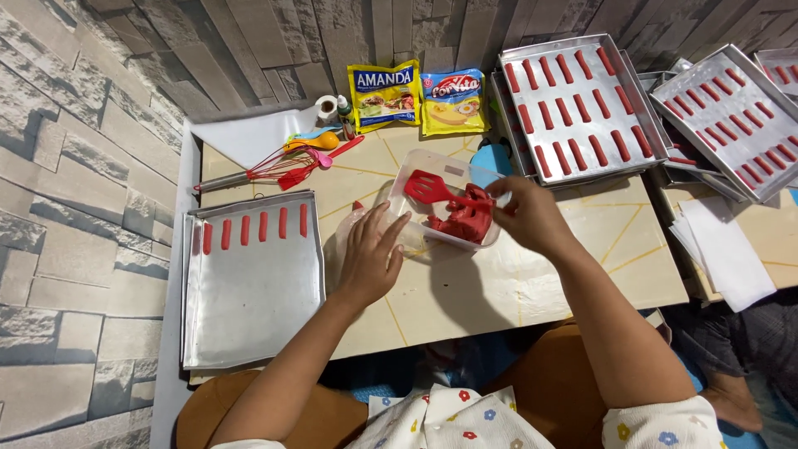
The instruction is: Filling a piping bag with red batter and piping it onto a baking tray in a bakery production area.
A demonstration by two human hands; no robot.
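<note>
My right hand grips the handle of a red spatula, whose blade rests over a clear plastic container. Red dough lies in that container. My left hand lies flat, fingers spread, on a clear piping bag just left of the container. To the left sits a metal baking tray with a row of several red dough sticks along its far edge.
Two filled trays of red sticks stand at the back right. Two yellow packets, a small bottle, a whisk and coloured utensils lie at the back. White paper is at right.
</note>
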